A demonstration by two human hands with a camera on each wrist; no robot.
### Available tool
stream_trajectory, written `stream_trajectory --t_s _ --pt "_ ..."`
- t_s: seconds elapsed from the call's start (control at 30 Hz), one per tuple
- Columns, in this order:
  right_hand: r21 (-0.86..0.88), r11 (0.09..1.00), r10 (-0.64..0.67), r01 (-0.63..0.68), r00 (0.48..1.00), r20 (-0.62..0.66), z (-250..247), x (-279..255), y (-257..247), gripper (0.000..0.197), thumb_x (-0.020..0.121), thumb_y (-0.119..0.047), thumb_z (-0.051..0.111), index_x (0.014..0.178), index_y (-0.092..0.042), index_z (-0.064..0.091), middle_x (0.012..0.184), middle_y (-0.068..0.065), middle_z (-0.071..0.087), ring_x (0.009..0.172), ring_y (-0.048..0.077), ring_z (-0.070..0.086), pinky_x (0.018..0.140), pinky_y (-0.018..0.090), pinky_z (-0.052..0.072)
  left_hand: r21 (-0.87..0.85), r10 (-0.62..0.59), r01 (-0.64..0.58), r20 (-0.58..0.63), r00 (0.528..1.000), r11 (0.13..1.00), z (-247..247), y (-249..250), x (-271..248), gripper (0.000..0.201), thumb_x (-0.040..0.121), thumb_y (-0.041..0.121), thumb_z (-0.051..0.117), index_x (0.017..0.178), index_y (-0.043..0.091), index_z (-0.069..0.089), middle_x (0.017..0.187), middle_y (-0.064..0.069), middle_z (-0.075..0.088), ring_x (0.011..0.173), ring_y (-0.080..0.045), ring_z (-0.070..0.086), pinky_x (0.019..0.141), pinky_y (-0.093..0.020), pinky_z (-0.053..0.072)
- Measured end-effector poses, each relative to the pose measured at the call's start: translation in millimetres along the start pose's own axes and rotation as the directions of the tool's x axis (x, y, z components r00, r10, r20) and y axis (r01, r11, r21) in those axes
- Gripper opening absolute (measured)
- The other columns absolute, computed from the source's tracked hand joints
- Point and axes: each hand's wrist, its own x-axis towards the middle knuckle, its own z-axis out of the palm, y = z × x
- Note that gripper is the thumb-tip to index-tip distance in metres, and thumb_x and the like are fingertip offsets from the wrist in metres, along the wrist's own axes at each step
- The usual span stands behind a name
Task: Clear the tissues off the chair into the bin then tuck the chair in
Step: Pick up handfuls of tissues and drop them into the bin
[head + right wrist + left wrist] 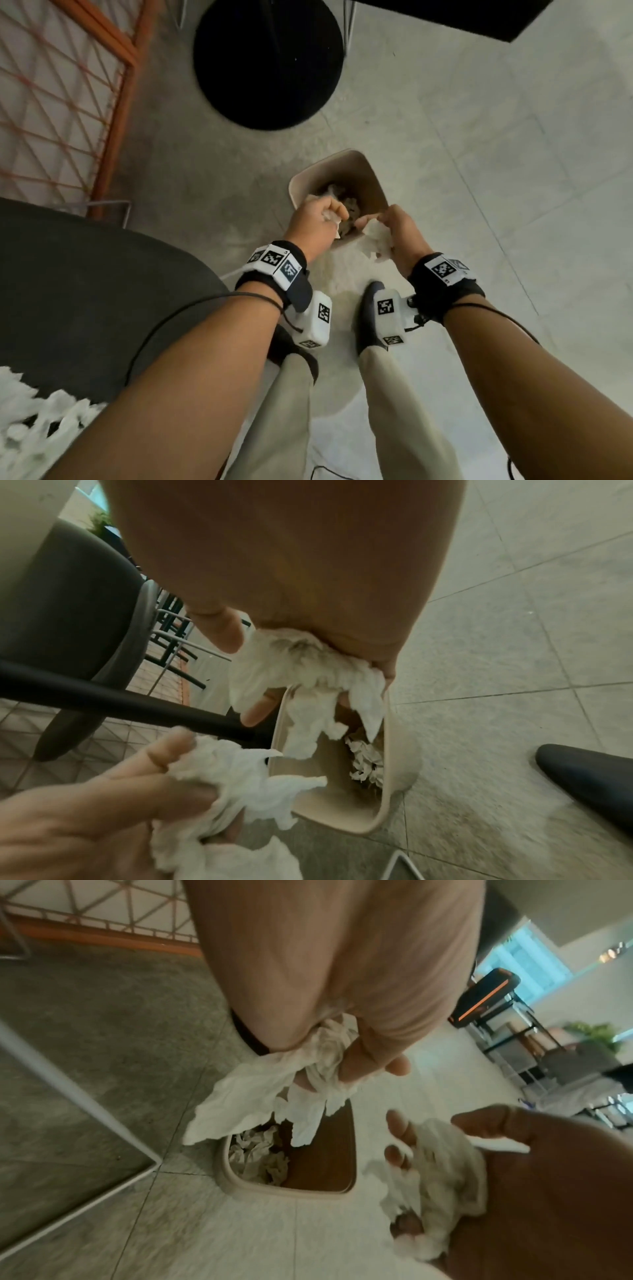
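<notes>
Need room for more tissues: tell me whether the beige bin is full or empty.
Partly filled: crumpled tissues cover the beige plastic bin's bottom, its inner walls bare above them.

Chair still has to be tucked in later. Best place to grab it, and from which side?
Only part of the chair shows. Judging from that, grip the dark seat at its curved front rim, from above on the bin side: the rim is exposed there, while loose tissues cover the near part. Both the left hand and right hand hold tissue wads.

Beige bin [368, 171] on tiled floor [513, 171]
</notes>
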Motion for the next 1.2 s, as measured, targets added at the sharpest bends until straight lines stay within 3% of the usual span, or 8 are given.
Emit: stream_trajectory --t_s 0.13,0.23,0.33,0.5,0.6,0.77,0.9,1.2 --pt "-0.012 0.998 -0.066 0.066 0.998 -0.01 -6 42 1 0.033 0.06 -0.01 0.039 0.073 -0.019 0.068 0.076 0.005 0.066 0.067 0.023 0.057 0.053 0.026 0.041 0.095 0.086 -0.076 -0.115 0.99 0.993 29 -9 49 0.028 0.084 -0.007 0.049 0.09 0.018 0.061 0.111 -0.001 0.042 0.093 -0.015 0.052 0.083 -0.013 0.041" --pt "0.081 0.985 -0.142 0.149 0.986 -0.088 -9 78 2 0.041 0.067 0.002 0.042 0.087 -0.024 0.068 0.089 0.005 0.063 0.086 0.027 0.058 0.073 0.038 0.049 0.125 0.158 -0.135 -0.196 0.968 0.983 43 -20 80 0.02 0.086 -0.006 0.052 0.096 0.011 0.058 0.113 -0.007 0.046 0.091 -0.013 0.047 0.08 -0.004 0.029" --pt "0.041 0.98 -0.191 0.196 0.975 -0.11 -11 108 7 0.041 0.073 -0.005 0.056 0.101 -0.035 0.062 0.112 0.004 0.062 0.103 0.028 0.061 0.095 0.05 0.051 0.124 0.193 -0.166 -0.256 0.947 0.978 52 -31 103 0.014 0.089 -0.001 0.053 0.099 0.009 0.054 0.111 -0.006 0.045 0.093 -0.013 0.045 0.085 -0.014 0.033" --pt "-0.126 0.985 -0.123 0.121 0.992 -0.01 -14 134 10 0.055 0.087 -0.013 0.064 0.138 -0.024 0.049 0.145 0.009 0.046 0.132 0.024 0.046 0.111 0.047 0.037 0.155 0.015 -0.004 -0.074 0.997 0.988 55 -48 116 0.024 0.091 0.006 0.05 0.111 0.018 0.055 0.124 -0.003 0.041 0.108 -0.021 0.051 0.095 -0.025 0.039" --pt "-0.127 0.987 -0.103 0.099 0.994 -0.023 -19 134 15 0.056 0.084 -0.002 0.056 0.136 -0.023 0.052 0.139 0.01 0.052 0.122 0.022 0.052 0.105 0.039 0.042 0.178 -0.052 0.053 -0.009 0.999 0.983 50 -53 108 0.043 0.086 -0.003 0.045 0.122 0.019 0.055 0.139 -0.006 0.039 0.124 -0.022 0.046 0.106 -0.031 0.038" --pt "-0.136 0.983 -0.126 0.123 0.992 -0.014 -22 106 17 0.044 0.09 0.004 0.044 0.128 -0.013 0.059 0.11 0.007 0.062 0.083 0.009 0.059 0.075 0.022 0.048 0.099 -0.088 0.091 -0.041 0.995 0.991 31 -49 74 0.044 0.09 -0.002 0.039 0.122 0.021 0.059 0.129 0.002 0.055 0.111 -0.017 0.056 0.087 -0.026 0.045" --pt "-0.2 0.975 -0.098 0.096 0.995 0.004 -12 53 14 0.039 0.092 0.004 0.044 0.115 -0.021 0.064 0.114 0.006 0.068 0.098 0.023 0.064 0.083 0.036 0.047 0.003 -0.109 0.11 -0.063 0.992 0.994 13 -46 23 0.034 0.096 0.004 0.041 0.115 0.022 0.063 0.122 0.001 0.065 0.112 -0.015 0.059 0.093 -0.023 0.044" --pt "-0.51 0.798 -0.173 0.322 0.932 0.318 54 -85 -2 0.031 0.094 -0.002 0.052 0.105 -0.026 0.068 0.098 0.001 0.073 0.083 0.02 0.07 0.077 0.032 0.054 -0.254 -0.11 0.051 -0.224 0.968 0.966 -57 -32 -171 0.022 0.098 0.022 0.053 0.117 0.019 0.064 0.112 0.006 0.069 0.102 -0.004 0.064 0.091 -0.024 0.052"
